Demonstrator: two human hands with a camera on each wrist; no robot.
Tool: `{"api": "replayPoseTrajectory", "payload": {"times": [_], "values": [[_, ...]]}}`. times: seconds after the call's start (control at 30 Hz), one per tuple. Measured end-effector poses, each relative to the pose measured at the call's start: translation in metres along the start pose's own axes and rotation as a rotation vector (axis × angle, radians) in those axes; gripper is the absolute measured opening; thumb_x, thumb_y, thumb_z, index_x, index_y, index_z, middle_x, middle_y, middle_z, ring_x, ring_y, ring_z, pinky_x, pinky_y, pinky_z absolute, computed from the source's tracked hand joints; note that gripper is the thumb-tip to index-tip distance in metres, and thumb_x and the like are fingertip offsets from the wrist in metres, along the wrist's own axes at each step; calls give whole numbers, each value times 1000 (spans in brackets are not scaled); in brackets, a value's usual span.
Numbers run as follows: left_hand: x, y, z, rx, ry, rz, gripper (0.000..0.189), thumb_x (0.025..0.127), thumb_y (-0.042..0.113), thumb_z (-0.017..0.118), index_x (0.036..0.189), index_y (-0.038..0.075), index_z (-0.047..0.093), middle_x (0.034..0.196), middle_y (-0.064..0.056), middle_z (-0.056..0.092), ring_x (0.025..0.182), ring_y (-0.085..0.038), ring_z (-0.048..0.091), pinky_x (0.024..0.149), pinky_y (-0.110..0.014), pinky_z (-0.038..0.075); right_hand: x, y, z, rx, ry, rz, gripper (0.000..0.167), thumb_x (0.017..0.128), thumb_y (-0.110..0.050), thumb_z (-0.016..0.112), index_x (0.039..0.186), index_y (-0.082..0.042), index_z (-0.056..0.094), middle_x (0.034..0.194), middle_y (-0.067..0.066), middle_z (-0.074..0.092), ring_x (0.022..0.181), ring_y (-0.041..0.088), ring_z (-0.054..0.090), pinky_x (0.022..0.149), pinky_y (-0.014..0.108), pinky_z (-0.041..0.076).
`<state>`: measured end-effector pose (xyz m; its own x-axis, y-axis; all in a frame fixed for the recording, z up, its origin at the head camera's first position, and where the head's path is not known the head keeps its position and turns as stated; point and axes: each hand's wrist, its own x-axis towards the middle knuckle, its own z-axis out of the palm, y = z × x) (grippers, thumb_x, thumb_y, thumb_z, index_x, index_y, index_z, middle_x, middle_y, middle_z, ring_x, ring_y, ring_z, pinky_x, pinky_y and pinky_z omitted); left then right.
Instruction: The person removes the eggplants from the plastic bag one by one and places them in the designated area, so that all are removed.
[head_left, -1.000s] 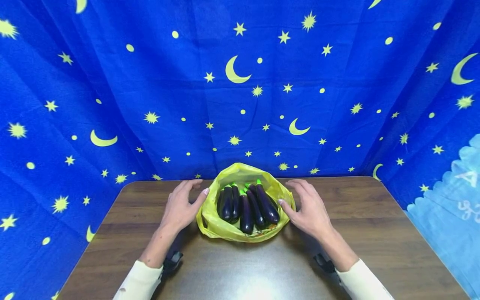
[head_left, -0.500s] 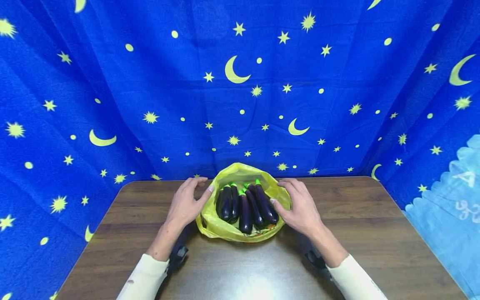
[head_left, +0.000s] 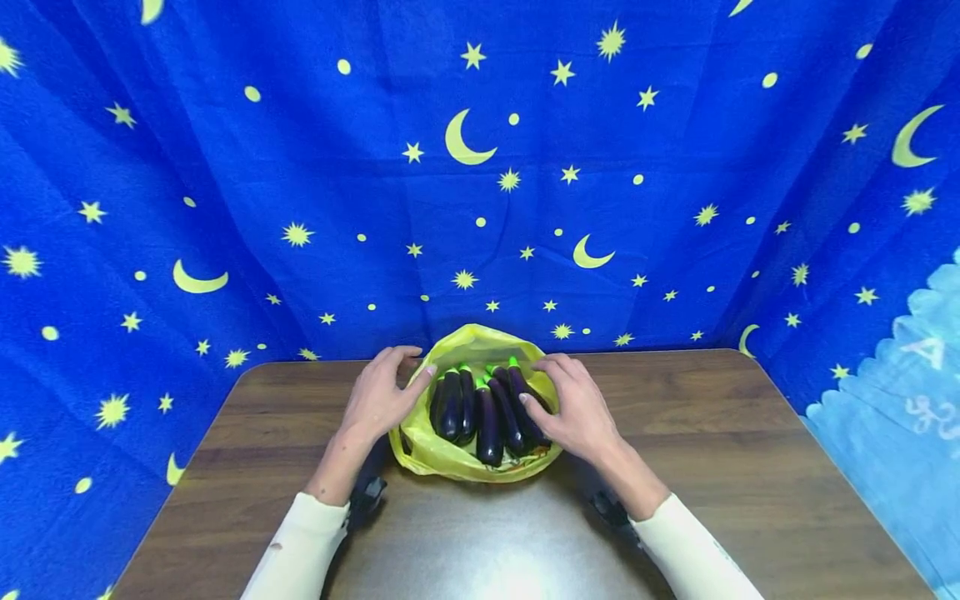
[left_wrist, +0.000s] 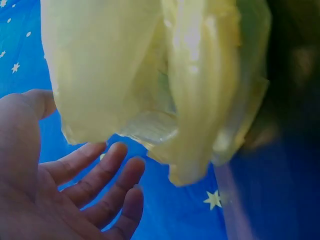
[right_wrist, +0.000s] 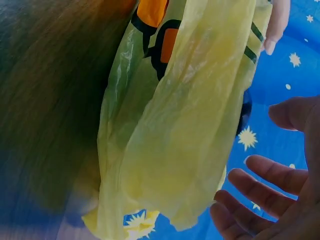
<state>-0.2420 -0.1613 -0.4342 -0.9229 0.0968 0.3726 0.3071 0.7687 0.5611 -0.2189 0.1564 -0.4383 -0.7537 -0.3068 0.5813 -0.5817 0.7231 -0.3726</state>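
A yellow plastic bag (head_left: pixel 431 462) stands with its mouth wide on the table, holding several dark purple eggplants (head_left: pixel 489 427) with green stem ends. At its left side is my left hand (head_left: pixel 378 402), fingers spread and gently bent, thumb at the rim. My right hand (head_left: pixel 576 410) is over the right rim, its thumb and fingertips overlapping the rightmost eggplants in the head view. In the left wrist view, relaxed fingers (left_wrist: pixel 105 185) lie beside the bag's wall. The right wrist view has the right hand's fingers (right_wrist: pixel 265 192) apart from the thumb, nothing between them.
The brown wooden table (head_left: pixel 690 450) has its back edge just behind the bag. A blue cloth (head_left: pixel 360 167) with yellow moons and stars hangs behind and at the sides. Orange and black print (right_wrist: pixel 170 45) marks the bag's side.
Both hands have moved inward over the bag's rim, the right hand farther to the left and now over the eggplants. The bag and eggplants have stayed in place on the table.
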Motion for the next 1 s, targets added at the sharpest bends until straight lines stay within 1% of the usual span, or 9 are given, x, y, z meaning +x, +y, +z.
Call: {"api": "replayPoseTrajectory", "payload": {"times": [0.1, 0.17, 0.3, 0.37, 0.57, 0.7, 0.9, 1.0], "values": [[4, 2, 0, 17, -22, -16, 51, 100, 47, 68, 135, 10, 68, 114, -7, 71, 101, -26, 67, 88, -48, 52, 4, -3, 4, -1, -19, 17, 45, 89, -29, 80, 123, -1, 70, 122, 10, 68, 115, 33, 63, 100, 49, 51], [7, 5, 1, 21, -35, -23, 51, 100, 46, 68, 136, 10, 68, 113, -7, 70, 100, -25, 67, 88, -48, 53, 7, -6, 5, -1, -25, 20, 44, 89, -28, 81, 123, -2, 70, 121, 9, 68, 114, 32, 64, 98, 49, 52], [11, 9, 1, 19, -48, -17, 51, 100, 45, 69, 135, 8, 68, 111, -7, 70, 100, -25, 68, 87, -47, 54, 10, -10, 9, 4, -29, 24, 45, 87, -26, 82, 122, -1, 71, 119, 11, 70, 111, 32, 66, 96, 49, 53], [11, 10, 1, 22, -52, -10, 50, 99, 43, 70, 135, 8, 68, 110, -7, 70, 99, -24, 67, 86, -47, 53, 9, -11, 10, -6, -38, 39, 46, 86, -28, 83, 122, -1, 72, 118, 12, 69, 110, 31, 67, 95, 49, 54], [7, 8, 2, 31, -70, -7, 48, 99, 42, 70, 134, 10, 68, 108, -5, 69, 95, -23, 65, 83, -44, 51, 5, -15, 14, -67, -77, 126, 56, 83, -34, 88, 127, -5, 71, 121, 12, 67, 106, 32, 68, 89, 51, 56], [3, 3, 1, 6, -57, 12, 44, 98, 39, 72, 132, 11, 70, 104, -4, 69, 93, -23, 65, 81, -42, 51, 3, -19, 13, -61, -111, 176, 59, 80, -34, 90, 127, -5, 71, 121, 14, 66, 104, 34, 69, 88, 51, 56], [-1, -2, -1, -27, -42, 27, 46, 96, 32, 75, 133, 6, 68, 100, -4, 68, 87, -19, 64, 78, -39, 51, 2, -21, 14, -56, -160, 215, 63, 77, -32, 95, 128, -6, 70, 121, 15, 67, 107, 33, 67, 92, 49, 56], [-2, -3, -2, -35, -45, 19, 46, 96, 32, 76, 132, 5, 68, 99, -4, 68, 85, -20, 64, 76, -38, 49, 1, -21, 17, -60, -186, 226, 65, 76, -31, 96, 129, -5, 69, 119, 16, 66, 104, 32, 66, 90, 48, 56]]}}
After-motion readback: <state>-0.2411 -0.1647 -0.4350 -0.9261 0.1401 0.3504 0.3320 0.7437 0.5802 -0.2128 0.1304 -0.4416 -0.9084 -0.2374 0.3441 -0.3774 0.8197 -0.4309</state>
